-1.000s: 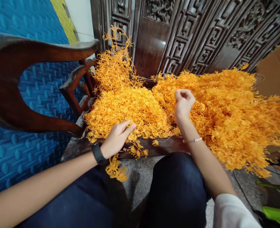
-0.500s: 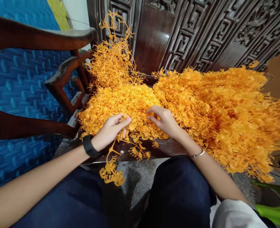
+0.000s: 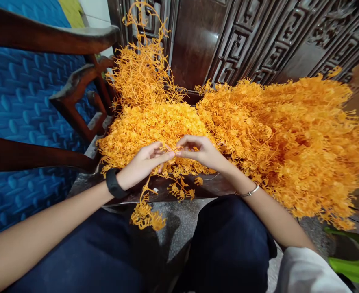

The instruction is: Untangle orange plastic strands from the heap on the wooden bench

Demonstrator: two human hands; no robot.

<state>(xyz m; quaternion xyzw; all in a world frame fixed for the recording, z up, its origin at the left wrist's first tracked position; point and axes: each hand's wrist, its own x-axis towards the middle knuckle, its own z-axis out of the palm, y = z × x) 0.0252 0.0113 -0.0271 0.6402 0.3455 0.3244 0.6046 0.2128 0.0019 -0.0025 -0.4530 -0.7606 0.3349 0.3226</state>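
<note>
My left hand [image 3: 149, 156] is closed on an orange plastic stem [image 3: 144, 189]. The stem droops below the fingers, over the front edge of the wooden seat, and ends in a clump of small flower-like pieces [image 3: 148, 217]. My right hand [image 3: 197, 150] pinches a small orange plastic piece with thumb and forefinger, its fingertips meeting those of the left. Its exact shape is mostly hidden by the fingers. Right behind both hands lies a heap of small orange plastic pieces [image 3: 164, 122]. Another orange sprig [image 3: 181, 189] hangs at the seat's edge below the fingers.
A tall pile of orange branches [image 3: 289, 142] spreads along the right. Bare tangled orange stems [image 3: 142, 77] stand at the back left. A dark wooden armrest [image 3: 72, 101] borders the left side, with a carved backrest [image 3: 194, 44] behind. A green plastic object [image 3: 356, 256] is low at right.
My right hand has moved left and closed its fingers at the left hand's fingertips. The left hand keeps hold of the stem. The whole view has shifted slightly.
</note>
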